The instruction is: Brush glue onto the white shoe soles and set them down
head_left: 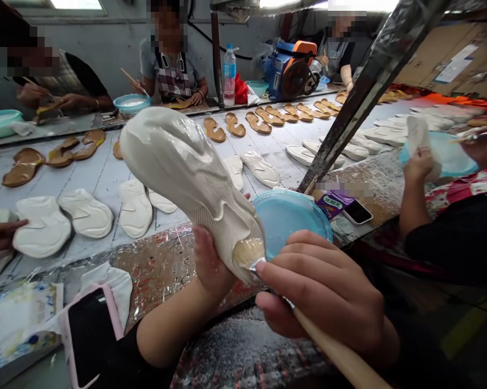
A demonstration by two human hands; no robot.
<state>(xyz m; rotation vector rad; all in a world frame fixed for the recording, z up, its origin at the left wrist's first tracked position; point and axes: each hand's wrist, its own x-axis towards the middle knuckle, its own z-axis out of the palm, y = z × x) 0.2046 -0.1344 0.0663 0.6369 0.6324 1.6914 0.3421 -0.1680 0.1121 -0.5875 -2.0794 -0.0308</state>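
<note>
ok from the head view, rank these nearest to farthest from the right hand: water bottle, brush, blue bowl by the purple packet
1. Brush: held in the right hand itself.
2. Blue bowl: just beyond the hand, left of the purple packet.
3. Water bottle: on the far side, past the rows of soles.

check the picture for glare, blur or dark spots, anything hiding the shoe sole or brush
Head view: glossy highlights streak the white sole, though its ridges stay readable; head view: the brush bristles look reasonably clear; head view: the window at top left is washed out; head view: the lower right corner sinks into shadow.
</note>
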